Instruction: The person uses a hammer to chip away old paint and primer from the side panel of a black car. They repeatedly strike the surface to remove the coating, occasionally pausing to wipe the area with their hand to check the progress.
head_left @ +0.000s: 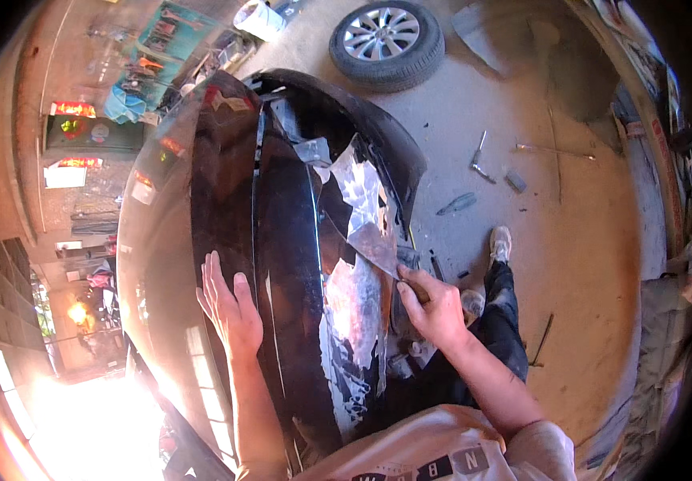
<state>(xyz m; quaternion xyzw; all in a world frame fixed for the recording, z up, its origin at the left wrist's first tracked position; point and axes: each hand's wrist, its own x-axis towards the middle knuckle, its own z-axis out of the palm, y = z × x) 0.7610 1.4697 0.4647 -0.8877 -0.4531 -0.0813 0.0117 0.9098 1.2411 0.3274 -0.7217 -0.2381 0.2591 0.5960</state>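
Observation:
A dark, glossy car body point(286, 232) lies before me. Along its right side, jagged bright silvery patches point(355, 309) show where the dark surface layer is broken away. My right hand point(434, 306) is closed, thumb against fingers, on the narrow end of a thin, triangular grey-brown flap point(373, 244). The flap's wide end meets the panel between two silvery patches; whether it is attached there, I cannot tell. Fingers stretched out, my left hand point(235, 311) lies flat on or just above the dark panel farther left, holding nothing.
A wheel with tyre point(387, 46) lies on the floor at the far side. Right of the car are a ratchet-like tool point(482, 160), a small grey block point(515, 182) and a long thin rod point(556, 151). Tools lie on a teal surface point(171, 44) at far left, near a white bucket point(259, 20).

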